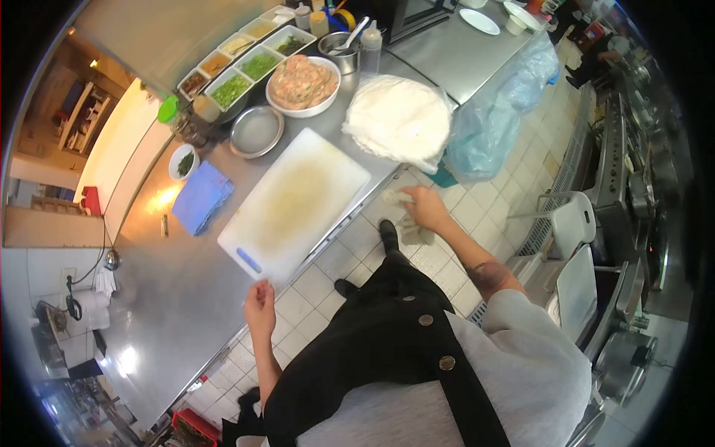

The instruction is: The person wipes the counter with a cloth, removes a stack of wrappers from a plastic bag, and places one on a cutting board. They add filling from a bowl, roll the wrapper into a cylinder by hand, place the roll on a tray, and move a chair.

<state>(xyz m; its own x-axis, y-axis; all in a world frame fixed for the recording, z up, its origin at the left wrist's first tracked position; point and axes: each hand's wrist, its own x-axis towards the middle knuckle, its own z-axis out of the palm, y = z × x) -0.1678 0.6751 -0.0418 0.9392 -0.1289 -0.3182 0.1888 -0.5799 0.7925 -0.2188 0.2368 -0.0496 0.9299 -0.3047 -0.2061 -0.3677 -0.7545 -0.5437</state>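
Observation:
A white cutting board [328, 167] with a blue handle strip lies on the steel counter, its middle stained yellowish. My left hand [259, 307] is beside the board's near corner, fingers curled together, with nothing visible in them. Out past the counter edge, my right hand [426, 208] grips a pale, crumpled cloth [417, 232] that hangs over the floor. Behind the board stands a white bowl heaped with pinkish minced filling [304, 83]. A stack of round white dough wrappers [398, 119] on plastic lies nearest to my right hand.
Trays of chopped greens [259, 65] and other toppings line the back. Around the board are a metal bowl [257, 132], a folded blue cloth [202, 198] and a small bowl of herbs [183, 162]. A plastic bag [491, 141] hangs at the right; a white chair [570, 223] stands behind.

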